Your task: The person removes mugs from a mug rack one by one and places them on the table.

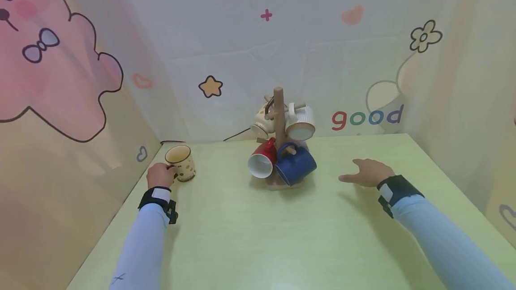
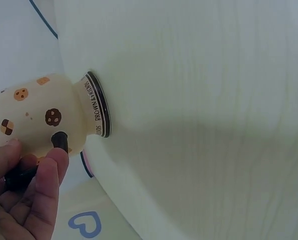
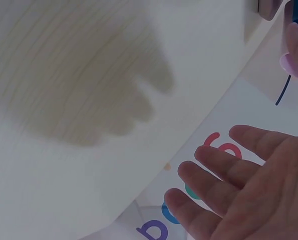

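At the left of the table, my left hand (image 1: pixel 161 176) grips the dark handle of a cream mug (image 1: pixel 183 164) patterned with brown and orange cookies. The left wrist view shows the fingers curled round that handle, and the mug's (image 2: pixel 48 107) dark-banded, lettered base close to the tabletop. My right hand (image 1: pixel 368 172) hovers over the right side of the table, holding nothing. Its fingers (image 3: pixel 209 185) are spread and nearly straight, with the thumb apart from them. Of the things in view, a blue mug (image 1: pixel 298 165) on a wooden mug tree (image 1: pixel 279 102) is nearest to it.
Besides the blue mug, the mug tree bears a red mug (image 1: pixel 263 160) with a white inside, a white mug (image 1: pixel 300 122) and a cream mug (image 1: pixel 264 120). It stands toward the back of the pale green table (image 1: pixel 258 236). A printed cloth (image 1: pixel 225 26) hangs behind and at both sides.
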Available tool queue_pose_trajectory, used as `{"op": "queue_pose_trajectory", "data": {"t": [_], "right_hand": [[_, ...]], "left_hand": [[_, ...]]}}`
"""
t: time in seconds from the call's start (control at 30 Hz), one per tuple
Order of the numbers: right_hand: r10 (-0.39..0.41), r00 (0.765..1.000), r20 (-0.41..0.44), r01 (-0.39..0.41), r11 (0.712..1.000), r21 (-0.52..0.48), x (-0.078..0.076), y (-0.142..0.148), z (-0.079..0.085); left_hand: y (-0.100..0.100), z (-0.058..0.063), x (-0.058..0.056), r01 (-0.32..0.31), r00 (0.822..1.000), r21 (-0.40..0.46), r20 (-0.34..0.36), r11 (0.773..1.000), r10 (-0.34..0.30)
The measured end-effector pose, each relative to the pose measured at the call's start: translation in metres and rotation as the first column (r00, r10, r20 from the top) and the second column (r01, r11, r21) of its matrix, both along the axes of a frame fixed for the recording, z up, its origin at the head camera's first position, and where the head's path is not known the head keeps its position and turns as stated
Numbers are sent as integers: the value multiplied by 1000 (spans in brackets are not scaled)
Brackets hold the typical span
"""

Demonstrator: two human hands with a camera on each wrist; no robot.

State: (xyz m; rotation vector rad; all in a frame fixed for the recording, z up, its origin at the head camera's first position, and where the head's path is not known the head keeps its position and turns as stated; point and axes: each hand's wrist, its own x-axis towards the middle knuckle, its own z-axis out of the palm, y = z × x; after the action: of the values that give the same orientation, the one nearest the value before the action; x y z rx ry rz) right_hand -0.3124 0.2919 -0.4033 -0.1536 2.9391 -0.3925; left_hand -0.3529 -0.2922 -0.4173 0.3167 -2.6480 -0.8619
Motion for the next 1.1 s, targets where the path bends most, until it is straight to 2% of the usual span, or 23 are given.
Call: {"op": "queue_pose_trajectory", "data": {"t": [0.33, 0.5, 0.63, 0.8, 0.97, 1.03, 1.1], "right_hand": [[-1, 1000, -12, 1, 1000, -9, 5, -4, 0], [-2, 1000, -6, 2, 1000, -8, 7, -5, -1], [1, 1000, -8, -1, 1000, -9, 6, -4, -3], [0, 1000, -14, 0, 1000, -7, 4, -4, -2], [6, 999, -35, -6, 1000, 3, 4, -9, 6], [16, 998, -56, -15, 1000, 10, 4, -12, 12], [26, 996, -80, -25, 1000, 18, 5, -17, 20]], "left_hand": [[-2, 1, -3, 14, 1000, -24, 18, 1000, -13], [0, 1, -2, 16, 999, -2, 44, 1000, -16], [2, 3, 0, 13, 996, 8, 85, 1000, -13], [2, 8, 4, -22, 987, -53, 157, 998, 30], [5, 14, 5, -57, 989, -107, 133, 993, 71], [9, 20, 4, -68, 991, -130, 106, 989, 82], [16, 31, 5, -68, 993, -131, 83, 989, 80]]}}
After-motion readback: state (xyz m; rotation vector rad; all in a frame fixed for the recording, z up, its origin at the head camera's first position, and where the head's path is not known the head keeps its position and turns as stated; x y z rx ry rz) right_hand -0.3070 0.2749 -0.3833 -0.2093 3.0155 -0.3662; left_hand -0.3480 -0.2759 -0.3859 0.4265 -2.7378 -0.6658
